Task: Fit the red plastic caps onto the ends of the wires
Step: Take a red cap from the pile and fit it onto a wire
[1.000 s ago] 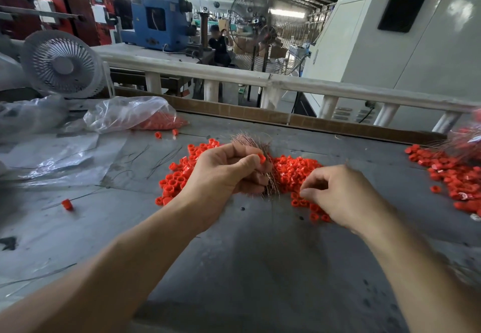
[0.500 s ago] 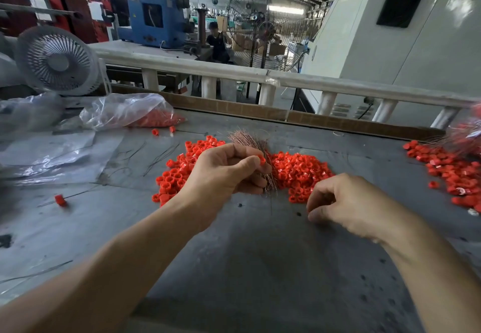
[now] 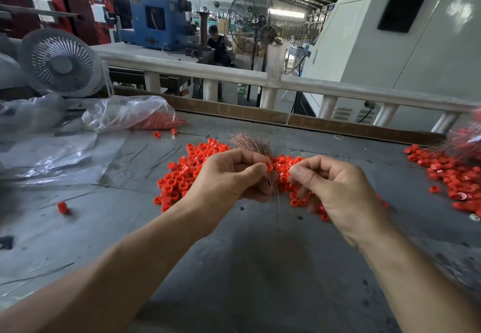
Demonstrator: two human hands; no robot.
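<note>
Red cap [image 3: 269,167] is small, pinched at left hand [image 3: 229,176] thumb tip.
Left hand grips wires [image 3: 251,143]; right hand [image 3: 335,189] fingers curl, its hold hidden.

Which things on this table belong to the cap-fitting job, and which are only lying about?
Belong to the job:
- bundle of thin coppery wires, held in the left hand
- red plastic cap at that hand's fingertips
- pile of loose red plastic caps
- right hand

Lying about:
- white table fan
- clear plastic bag
</note>
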